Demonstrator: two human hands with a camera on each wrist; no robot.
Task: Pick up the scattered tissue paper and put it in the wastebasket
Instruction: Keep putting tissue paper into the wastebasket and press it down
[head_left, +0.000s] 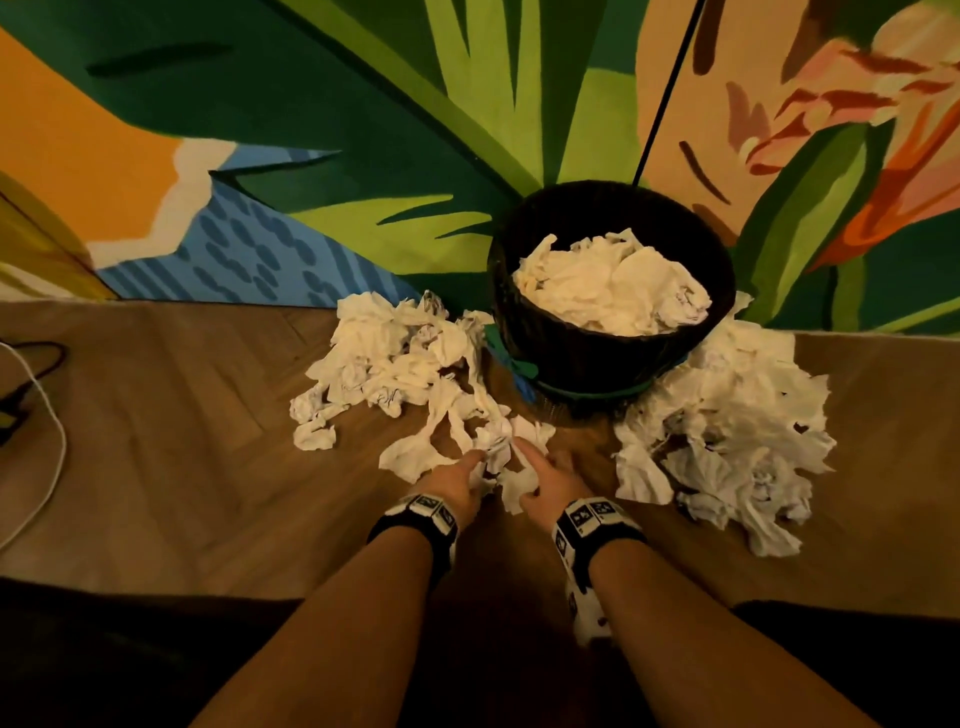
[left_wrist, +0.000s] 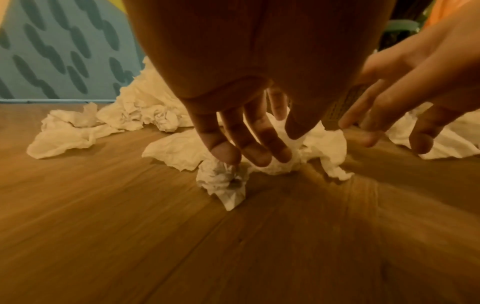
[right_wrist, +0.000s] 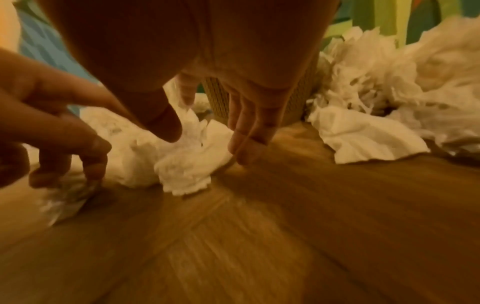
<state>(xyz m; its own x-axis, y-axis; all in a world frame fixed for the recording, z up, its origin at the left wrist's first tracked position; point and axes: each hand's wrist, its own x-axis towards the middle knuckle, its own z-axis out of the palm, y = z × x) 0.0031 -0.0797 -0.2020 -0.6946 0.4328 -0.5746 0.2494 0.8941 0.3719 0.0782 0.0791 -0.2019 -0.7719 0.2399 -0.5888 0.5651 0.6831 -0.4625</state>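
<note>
Head view: the left hand (head_left: 460, 486) and right hand (head_left: 553, 480) reach down side by side onto a crumpled tissue clump (head_left: 501, 457) on the wooden floor (head_left: 182, 441). Just beyond them stands the dark wastebasket (head_left: 597, 348), heaped with tissue, with more scattered tissue (head_left: 727, 426) to the right hand's outer side.

Left wrist view: the left hand's fingers (left_wrist: 249, 148) curl down, pinching the clump (left_wrist: 223, 181).

Right wrist view: the right hand's fingers (right_wrist: 246, 144) hang spread and relaxed, fingertips at the tissue's edge, gripping nothing.
</note>
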